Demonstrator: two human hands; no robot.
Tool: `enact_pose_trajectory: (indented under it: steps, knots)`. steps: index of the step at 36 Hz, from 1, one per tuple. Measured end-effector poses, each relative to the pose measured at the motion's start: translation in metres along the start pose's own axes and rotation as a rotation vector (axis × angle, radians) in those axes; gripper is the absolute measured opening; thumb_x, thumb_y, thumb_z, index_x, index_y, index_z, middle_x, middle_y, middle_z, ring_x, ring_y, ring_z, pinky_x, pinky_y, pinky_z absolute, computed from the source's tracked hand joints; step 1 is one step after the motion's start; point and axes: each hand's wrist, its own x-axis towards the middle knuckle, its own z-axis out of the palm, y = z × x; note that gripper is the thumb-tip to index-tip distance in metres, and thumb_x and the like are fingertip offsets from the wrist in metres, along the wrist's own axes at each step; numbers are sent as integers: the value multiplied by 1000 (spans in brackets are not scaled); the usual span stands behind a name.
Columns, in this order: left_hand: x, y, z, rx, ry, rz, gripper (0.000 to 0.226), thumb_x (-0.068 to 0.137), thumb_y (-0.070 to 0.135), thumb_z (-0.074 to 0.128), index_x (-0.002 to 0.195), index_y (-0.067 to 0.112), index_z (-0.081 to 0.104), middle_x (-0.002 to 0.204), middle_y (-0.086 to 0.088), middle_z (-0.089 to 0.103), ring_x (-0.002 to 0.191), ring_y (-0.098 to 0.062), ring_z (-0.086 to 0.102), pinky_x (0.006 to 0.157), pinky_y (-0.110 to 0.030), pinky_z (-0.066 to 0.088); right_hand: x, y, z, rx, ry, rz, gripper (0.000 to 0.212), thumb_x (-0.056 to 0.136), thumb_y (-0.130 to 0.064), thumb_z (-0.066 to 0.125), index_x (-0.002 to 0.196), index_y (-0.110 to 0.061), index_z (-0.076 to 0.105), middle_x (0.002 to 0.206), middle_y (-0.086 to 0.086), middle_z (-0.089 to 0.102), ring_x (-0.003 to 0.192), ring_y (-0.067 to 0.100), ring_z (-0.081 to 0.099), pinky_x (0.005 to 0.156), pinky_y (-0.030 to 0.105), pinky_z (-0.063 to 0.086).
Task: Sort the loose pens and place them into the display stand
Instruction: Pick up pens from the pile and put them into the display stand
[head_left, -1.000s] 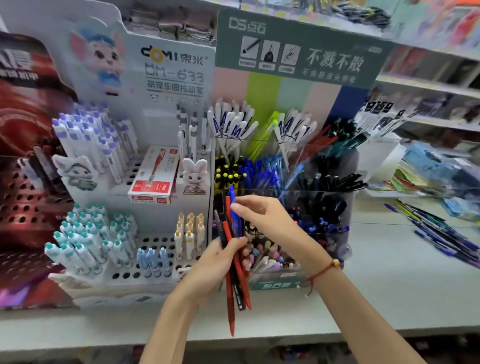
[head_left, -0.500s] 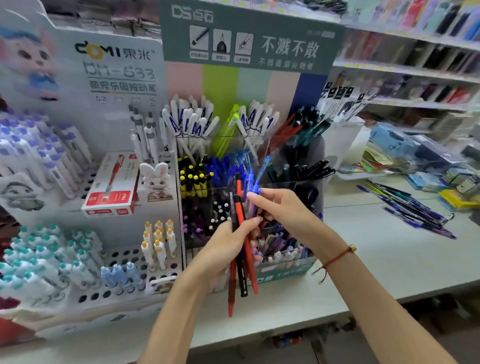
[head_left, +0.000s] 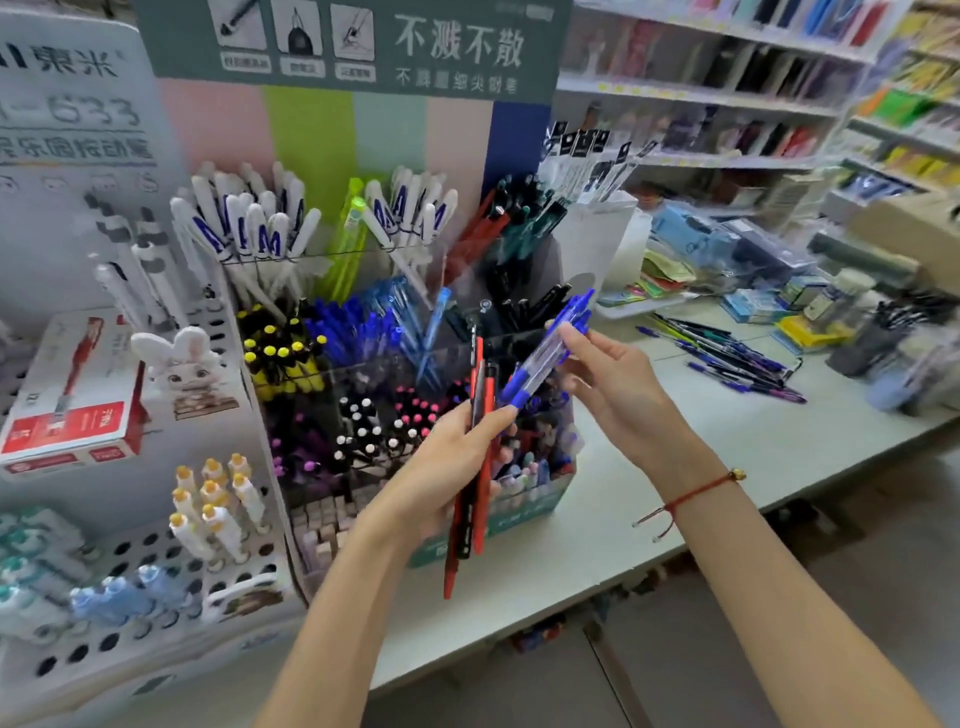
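- The right hand (head_left: 613, 384) pinches a small bunch of blue pens (head_left: 550, 353) between thumb and fingers; the pens slant up to the right, their lower tips close to the left thumb.
- The left hand (head_left: 452, 457) is curled round a bundle of red and black pens (head_left: 480, 447), held nearly upright, with the ends hanging well below the palm.
- A thin red string bracelet (head_left: 691, 496) sits on the right wrist.
- Both hands are in front of the display stand (head_left: 524, 512), a clear tiered holder with a green base and a dark green header board.
- In the stand's compartments: white pens (head_left: 244, 228) at the back left, blue pens in the stand (head_left: 358, 327) in the middle row, yellow-capped black pens (head_left: 280, 358) to their left, black pens (head_left: 524, 306) at the right.
- To the left stands a white pegged rack (head_left: 171, 566) with yellow-capped white pens (head_left: 218, 499) stuck upright in it, and a red and white box (head_left: 72, 395) lying above them.
- To the right, on the pale counter (head_left: 727, 452), lies a pile of loose pens (head_left: 727, 353), mostly blue and dark, well apart from the hands.
- Behind the counter, blurred shop shelves (head_left: 727, 93) carry stationery.
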Motion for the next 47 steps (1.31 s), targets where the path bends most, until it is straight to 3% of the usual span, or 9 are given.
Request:
enact_pose_trajectory:
  steps: [7,14,23,28,34,38,42,45,47]
  knots:
    - [-2,-5,-23,-8,93,-6,11,99,24,51,92,16,49,56,4,46,41,-9,39,46,-29,40,8,-28,-32,39,258,-199,14,95,-15,57,85,-13,67,70,-1,61,57,3,57,61,14,50]
    - [-21,-5,-42,-203,391,117,11,98,22,51,92,14,54,60,2,52,40,-8,46,37,-21,40,10,-26,-16,-109,379,-418,11,98,-13,53,98,-6,61,78,0,61,61,4,61,67,19,55]
    - [-36,-3,-68,-309,541,202,16,98,24,52,92,10,57,54,5,54,44,-6,49,40,-19,41,15,-14,94,-294,139,-658,6,97,-15,55,95,-12,60,80,-6,65,68,4,66,69,20,55]
    - [-40,-3,-72,-318,572,205,20,96,24,54,106,7,58,68,2,57,56,-8,53,43,-19,44,39,7,128,-653,-17,-638,16,97,-25,56,96,-9,58,75,3,65,69,22,68,70,44,55]
    - [-43,1,-72,-321,549,207,18,97,22,53,104,6,58,68,0,57,54,-8,53,42,-19,44,41,14,138,-918,-57,-867,18,97,-26,56,94,-8,58,79,3,61,73,22,61,62,31,38]
    - [-45,2,-78,-299,538,202,13,96,24,54,94,13,60,64,3,59,53,-7,54,48,-22,43,45,1,142,-1035,-118,-752,21,96,-29,57,93,-8,59,74,0,55,71,23,56,61,32,36]
    - [-47,5,-82,-336,528,198,14,96,23,55,88,13,61,60,3,58,49,-7,54,45,-21,43,57,-19,146,-1235,-327,-430,36,89,-30,68,66,-12,47,61,2,54,74,26,62,61,34,43]
    - [-49,6,-85,-326,531,201,14,96,24,55,90,13,62,60,4,58,54,-7,55,49,-22,44,55,-17,150,-1275,-257,-514,28,81,-25,75,92,-10,55,76,2,56,78,27,59,63,33,41]
    - [-50,6,-86,-327,536,208,14,96,23,55,90,14,62,61,4,59,56,-7,56,49,-22,44,49,-6,149,-1291,-127,-687,51,78,-20,77,119,-12,47,94,4,59,86,26,57,63,34,42]
